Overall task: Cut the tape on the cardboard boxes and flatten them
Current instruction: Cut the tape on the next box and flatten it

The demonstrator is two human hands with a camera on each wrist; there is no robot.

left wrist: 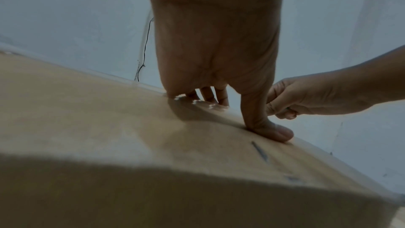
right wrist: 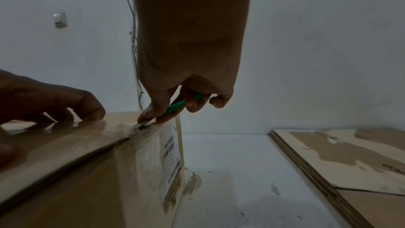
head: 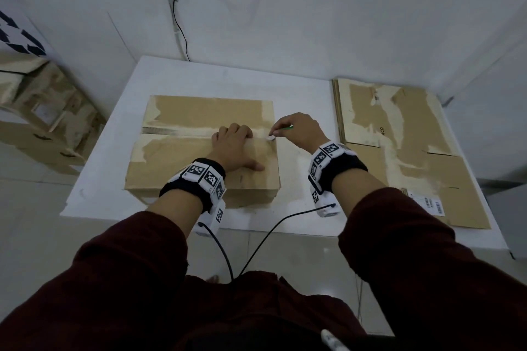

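A closed cardboard box point(head: 199, 151) sits on the white surface point(head: 302, 111), toward its left and middle, its near side close to the front edge. A strip of clear tape point(head: 176, 131) runs left to right along the seam between the two top flaps, and a printed label point(right wrist: 171, 155) is stuck on the box's right side wall. The left hand point(head: 235, 148) lies on top of the box, on the near flap toward the right end of the seam; its grip is spread and holds nothing, the fingers point(left wrist: 210, 94) bent down with their tips pressing at the tape and the thumb point(left wrist: 266, 127) laid flat on the cardboard, pointing right. The right hand point(head: 299, 132) is at the right end of the seam, at the box's top right edge, just beside the left hand and not touching it as far as can be seen. Its grip is closed around a thin green-handled cutter point(right wrist: 181, 104), pinched between thumb and fingers, with the tool's tip meeting the tape at the seam's end, where the tape looks wrinkled and whitish. On the right part of the surface, well apart from the box, lies a stack of flattened cardboard point(head: 405, 157) with torn patches on its top sheet and a barcode label near its front corner. Off the surface to the left stand more cardboard boxes point(head: 42, 111) on the floor.
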